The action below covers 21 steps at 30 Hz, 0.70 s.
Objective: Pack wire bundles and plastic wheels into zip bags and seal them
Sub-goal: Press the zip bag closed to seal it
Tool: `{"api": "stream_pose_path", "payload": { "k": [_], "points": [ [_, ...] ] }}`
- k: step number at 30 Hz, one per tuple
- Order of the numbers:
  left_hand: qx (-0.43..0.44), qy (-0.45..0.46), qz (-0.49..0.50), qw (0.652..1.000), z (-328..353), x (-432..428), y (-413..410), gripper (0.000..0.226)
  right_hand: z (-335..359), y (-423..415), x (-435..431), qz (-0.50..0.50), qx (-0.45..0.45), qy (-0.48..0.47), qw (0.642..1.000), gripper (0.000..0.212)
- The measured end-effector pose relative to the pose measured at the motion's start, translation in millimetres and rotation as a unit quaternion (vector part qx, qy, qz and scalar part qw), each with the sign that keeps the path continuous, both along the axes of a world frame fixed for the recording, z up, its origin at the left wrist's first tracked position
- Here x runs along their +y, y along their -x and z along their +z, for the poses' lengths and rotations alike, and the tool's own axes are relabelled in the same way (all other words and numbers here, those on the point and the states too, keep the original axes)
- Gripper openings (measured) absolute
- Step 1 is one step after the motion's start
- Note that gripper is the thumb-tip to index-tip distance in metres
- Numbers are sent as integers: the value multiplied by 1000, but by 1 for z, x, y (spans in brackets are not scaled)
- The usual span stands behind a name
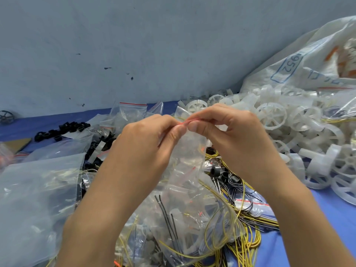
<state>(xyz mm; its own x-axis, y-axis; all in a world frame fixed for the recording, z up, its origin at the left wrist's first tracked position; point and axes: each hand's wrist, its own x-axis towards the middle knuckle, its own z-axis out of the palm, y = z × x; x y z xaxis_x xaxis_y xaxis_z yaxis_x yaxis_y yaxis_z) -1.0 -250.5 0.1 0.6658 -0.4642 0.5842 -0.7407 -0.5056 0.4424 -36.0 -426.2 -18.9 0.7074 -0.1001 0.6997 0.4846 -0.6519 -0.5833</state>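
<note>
Two hands are pinching the red-striped top of a zip bag (189,162), raised over the table (327,212). Left hand (146,141) and right hand (227,132) are closing thumb against forefinger on the strip, fingertips nearly touching. Bag is hanging below, wheel (185,237) and yellow wire (217,232) inside.

My left hand (152,139) and right hand (227,132) meet at frame centre, thumbs and forefingers pinched together. Both forearms rise from the lower edge.
</note>
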Motion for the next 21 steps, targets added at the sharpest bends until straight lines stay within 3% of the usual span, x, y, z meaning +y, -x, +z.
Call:
{"api": "stream_pose_path", "payload": {
  "k": [4, 8, 12, 21],
  "points": [
    [2, 7, 1, 1000, -1, 3, -1, 22, -4, -5, 12, 64, 28, -133, 989, 10],
    [2, -15, -4, 1000, -3, 5, 1, 40, -5, -5, 24, 54, -3, -116, 992, 14],
    [5, -32, -2, 999, -1, 8, 0, 39, -5, -4, 28, 25, -39, -57, 997, 17],
    [-22, -28, 19, 999, 3, 3, 5, 32, -3, -3, 29, 120, 27, -224, 967, 11]
  ]
}}
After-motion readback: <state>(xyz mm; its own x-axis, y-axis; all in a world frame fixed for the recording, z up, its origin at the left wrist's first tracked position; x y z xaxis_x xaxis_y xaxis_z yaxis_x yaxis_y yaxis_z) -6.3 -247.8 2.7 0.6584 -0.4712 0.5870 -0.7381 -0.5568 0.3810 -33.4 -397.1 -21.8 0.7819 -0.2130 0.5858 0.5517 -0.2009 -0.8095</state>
